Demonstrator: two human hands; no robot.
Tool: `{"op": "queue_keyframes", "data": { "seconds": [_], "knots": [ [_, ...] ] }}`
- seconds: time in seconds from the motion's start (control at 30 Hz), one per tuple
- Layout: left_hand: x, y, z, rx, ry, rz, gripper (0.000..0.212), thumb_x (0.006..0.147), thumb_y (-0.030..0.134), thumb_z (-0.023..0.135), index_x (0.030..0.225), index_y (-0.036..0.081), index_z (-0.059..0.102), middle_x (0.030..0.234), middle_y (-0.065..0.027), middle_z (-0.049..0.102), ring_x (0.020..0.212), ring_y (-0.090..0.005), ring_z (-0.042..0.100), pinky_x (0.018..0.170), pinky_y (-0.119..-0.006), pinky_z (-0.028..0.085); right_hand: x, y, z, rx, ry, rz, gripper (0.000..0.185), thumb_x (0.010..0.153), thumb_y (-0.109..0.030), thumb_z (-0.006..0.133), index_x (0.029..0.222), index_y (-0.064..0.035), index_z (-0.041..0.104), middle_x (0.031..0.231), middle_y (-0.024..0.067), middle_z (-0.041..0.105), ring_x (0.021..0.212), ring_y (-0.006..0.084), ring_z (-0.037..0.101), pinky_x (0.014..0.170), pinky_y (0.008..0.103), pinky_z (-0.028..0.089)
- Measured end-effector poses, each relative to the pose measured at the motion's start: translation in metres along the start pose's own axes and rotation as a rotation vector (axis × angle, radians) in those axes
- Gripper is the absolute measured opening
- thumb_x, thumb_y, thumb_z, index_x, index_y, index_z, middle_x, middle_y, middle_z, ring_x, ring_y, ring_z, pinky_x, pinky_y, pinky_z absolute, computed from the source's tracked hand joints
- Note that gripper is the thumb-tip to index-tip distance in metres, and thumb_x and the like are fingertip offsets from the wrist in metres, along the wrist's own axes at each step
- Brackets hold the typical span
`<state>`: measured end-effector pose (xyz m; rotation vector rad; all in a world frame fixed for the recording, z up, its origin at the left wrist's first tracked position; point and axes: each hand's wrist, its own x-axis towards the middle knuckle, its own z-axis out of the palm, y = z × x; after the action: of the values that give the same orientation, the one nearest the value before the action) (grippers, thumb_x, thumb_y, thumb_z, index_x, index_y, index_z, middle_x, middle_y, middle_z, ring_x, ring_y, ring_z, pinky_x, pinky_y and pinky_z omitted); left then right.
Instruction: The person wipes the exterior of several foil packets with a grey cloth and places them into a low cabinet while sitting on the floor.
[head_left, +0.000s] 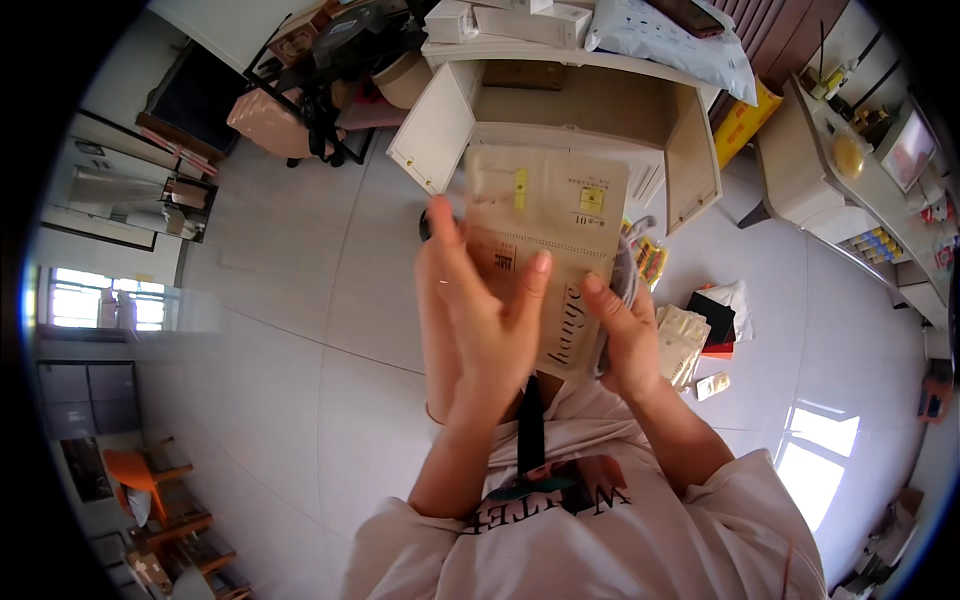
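A flat beige packet (547, 195) with printed writing and a perforated line across it is held up before my body. My right hand (626, 330) grips its lower right edge, thumb on the front, together with a bundled grey cord (626, 262). At the packet's left side is my left hand (487, 307), its thumb over the front and its fingers spread; whether the hidden fingers touch the back, I cannot tell. Similar beige packets (681, 341) lie on the floor to the right, beside a black flat item (711, 318) and a white plastic bag (739, 304).
A white cabinet (570, 135) stands ahead with its left door (435, 127) and right door (694, 165) swung out. Boxes (532, 26) and a plastic mailer (667, 45) lie on top. A desk (825, 165) is at the right, a pink bag (270, 120) at the upper left.
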<state>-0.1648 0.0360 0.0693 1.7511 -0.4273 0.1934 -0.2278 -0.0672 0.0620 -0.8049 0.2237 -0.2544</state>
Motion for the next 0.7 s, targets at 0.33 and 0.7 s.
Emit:
{"op": "queue_keyframes", "data": {
  "seconds": [0.33,0.7],
  "knots": [
    [0.004,-0.027,-0.030,-0.890,-0.141,-0.592,0.053,0.090,0.032,0.049,0.128,-0.003,0.037,0.120,-0.0093,0.048,0.110,-0.0146,0.044,0.093,-0.027,0.034,0.023,0.011,-0.041,-0.181,0.247,0.052,0.028,0.086,-0.015,0.057,0.109,-0.0003,0.052,0.100,0.0065,0.060,0.085,0.0170,0.059,0.068,0.0272,0.050],
    [-0.010,-0.008,-0.006,-0.864,-0.233,-0.183,0.061,0.091,0.036,0.042,0.138,0.007,0.017,0.140,-0.0097,0.027,0.125,-0.0235,0.032,0.100,-0.041,0.032,0.006,0.024,0.030,-1.289,-0.303,-0.675,0.066,0.081,-0.053,0.040,0.136,-0.0170,0.033,0.146,0.0206,0.007,0.133,0.0432,-0.001,0.095,0.0653,-0.006]
  ]
}}
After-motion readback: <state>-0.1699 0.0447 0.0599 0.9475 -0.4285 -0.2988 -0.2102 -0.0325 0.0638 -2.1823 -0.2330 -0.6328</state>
